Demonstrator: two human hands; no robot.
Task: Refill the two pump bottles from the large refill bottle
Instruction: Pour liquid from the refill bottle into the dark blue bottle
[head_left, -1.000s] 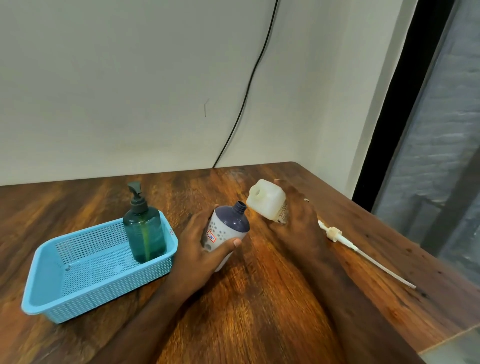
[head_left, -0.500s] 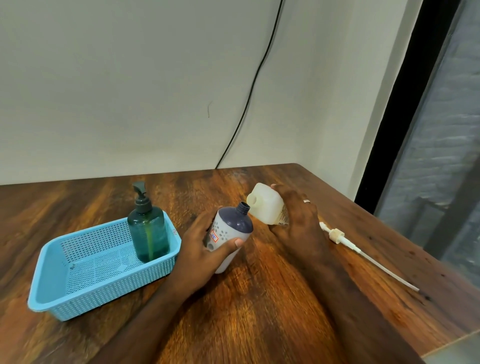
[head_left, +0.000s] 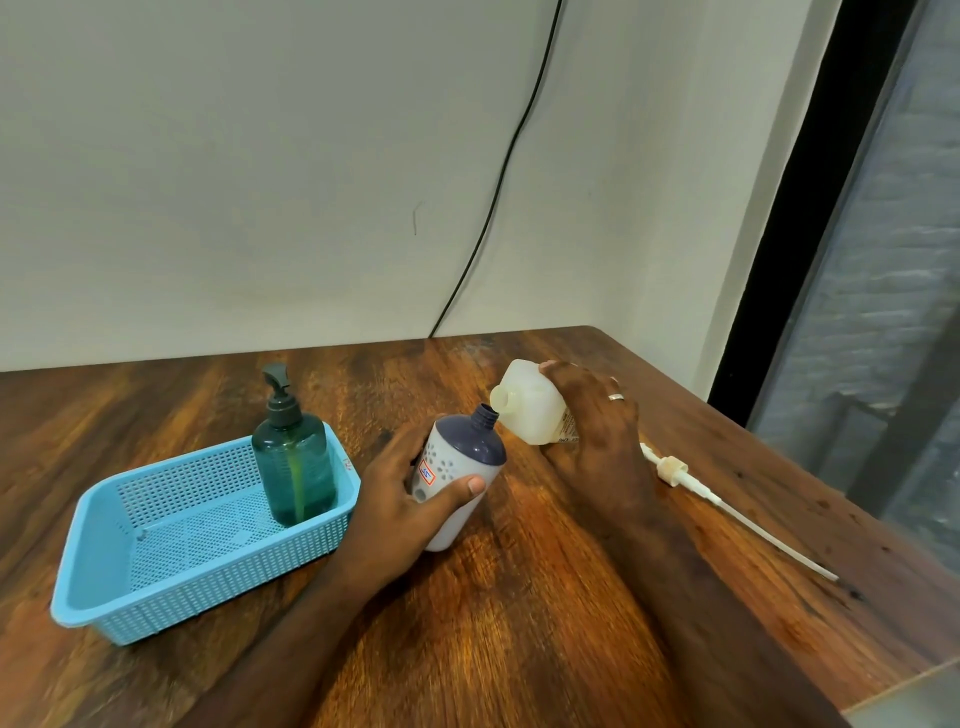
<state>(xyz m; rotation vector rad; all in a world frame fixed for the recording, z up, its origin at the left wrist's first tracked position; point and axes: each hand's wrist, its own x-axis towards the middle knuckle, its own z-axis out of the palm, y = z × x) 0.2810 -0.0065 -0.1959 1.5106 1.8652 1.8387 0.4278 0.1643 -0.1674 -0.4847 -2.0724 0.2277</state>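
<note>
The table (head_left: 519, 623) is wood with strong dark and orange grain, its finish smooth and faintly glossy. At its nine o'clock side sits a basket (head_left: 104, 597) of matt light-blue plastic, its walls and floor perforated. The green pump bottle (head_left: 296, 467) is translucent, glossy plastic with a dark matt pump head. The white bottle (head_left: 457, 483) is smooth opaque plastic with a dark shoulder. The refill bottle (head_left: 530, 410) is milky, semi-translucent plastic. At three o'clock lies a pump tube (head_left: 727, 512) of pale plastic.
</note>
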